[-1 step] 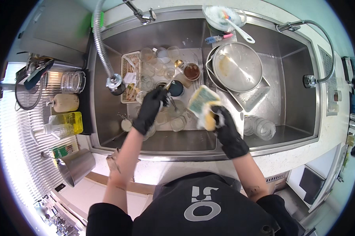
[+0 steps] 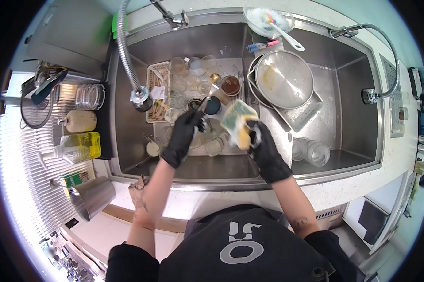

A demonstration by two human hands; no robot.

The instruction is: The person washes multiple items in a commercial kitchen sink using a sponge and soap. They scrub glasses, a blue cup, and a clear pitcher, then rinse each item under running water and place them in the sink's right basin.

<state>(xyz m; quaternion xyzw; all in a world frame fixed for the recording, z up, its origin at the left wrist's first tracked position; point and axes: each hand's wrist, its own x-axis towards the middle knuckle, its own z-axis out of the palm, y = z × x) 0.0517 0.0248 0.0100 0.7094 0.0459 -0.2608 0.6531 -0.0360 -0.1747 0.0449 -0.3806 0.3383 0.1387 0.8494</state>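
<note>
Nothing's really shifted since the earlier frame, both hands sit in the same spots over the stainless steel sink [image 2: 127,155]. Left hand [image 2: 183,136], black glove, is closed around a thin metal utensil [image 2: 203,104] pointing toward the back edge. Right hand [image 2: 263,149], also black-gloved, grips one yellow-green sponge [image 2: 237,123] mid-sink. One round steel pan [image 2: 283,80] lies right of it, clear glass cups [image 2: 188,77] crowd the back, too jumbled to count. Two faucets, one yellow soap bottle [image 2: 80,146] on the left tabletop.

Both black-gloved hands reach forward, left hand [image 2: 186,134] curled closed, right hand [image 2: 261,141] gripping.
</note>
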